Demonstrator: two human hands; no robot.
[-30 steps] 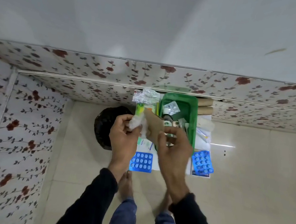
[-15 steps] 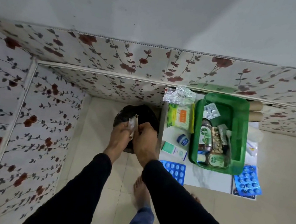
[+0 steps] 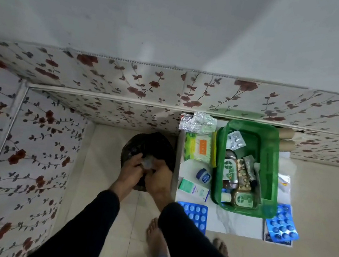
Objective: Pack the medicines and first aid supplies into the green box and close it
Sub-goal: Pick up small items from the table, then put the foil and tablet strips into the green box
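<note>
Head view: left hand [image 3: 132, 169] and right hand [image 3: 158, 179] together over black bag [image 3: 151, 145], both grips pinching a small crumpled wrapper [image 3: 146, 163]. Green box [image 3: 267, 162] open on worktop [image 3: 227, 222], well right.

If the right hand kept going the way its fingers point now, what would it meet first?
Most likely the black bag: the right hand points up and away over it, beside the left hand. Depth is unclear.
</note>
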